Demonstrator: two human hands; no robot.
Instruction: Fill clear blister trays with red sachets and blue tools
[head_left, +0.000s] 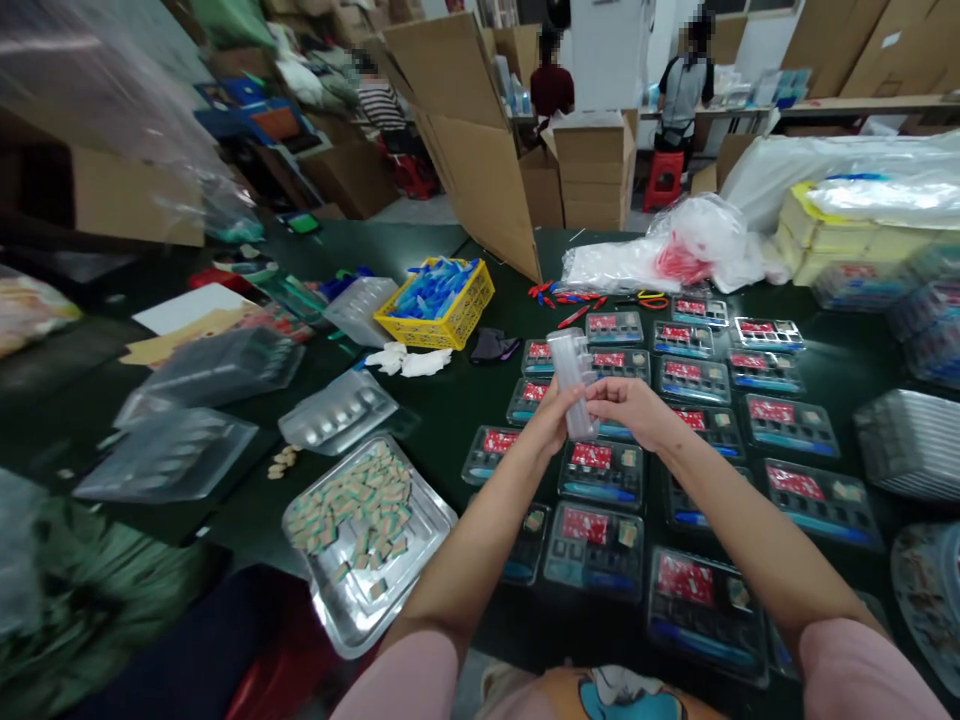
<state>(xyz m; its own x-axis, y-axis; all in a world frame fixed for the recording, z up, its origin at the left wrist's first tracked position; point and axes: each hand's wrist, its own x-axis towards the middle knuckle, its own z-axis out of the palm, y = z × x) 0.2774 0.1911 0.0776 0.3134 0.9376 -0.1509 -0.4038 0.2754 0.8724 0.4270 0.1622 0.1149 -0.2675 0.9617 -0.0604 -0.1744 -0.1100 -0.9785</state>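
Where I grip: my left hand (556, 418) is closed around the lower part of a translucent, ridged, oblong piece of clear plastic (570, 362), which stands on end, leaning slightly.
Other side: my right hand (624, 408) has its fingertips bent together at the piece's right edge; whether they pinch it I cannot tell.
Plastic piece: in front of me, over the packs; one tray or several nested, I cannot tell.
Packs: shallow clear plastic packs (600, 472) lie in rows on the dark green tabletop (442, 440), under and around my forearms; many show a red-and-white printed insert, a blue stick-like item and a small tan block.
Metal tray: left of my left forearm, a shiny silver rectangular tray (431, 512) bears many small tan-and-green flat pieces (358, 495).
Yellow basket: beyond that, a yellow latticed plastic basket (471, 312) heaped with blue plastic items (431, 287).
Beside the basket: crumpled white cloth (426, 362).
Clear trays: moulded transparent plastic trays (339, 410) near the silver tray; another ribbed stack (911, 440) at far right.
Far edge: red-and-blue hand tools (551, 296) near crumpled clear plastic bags (619, 267).
Background: three people beyond an upright brown cardboard flap (480, 150).
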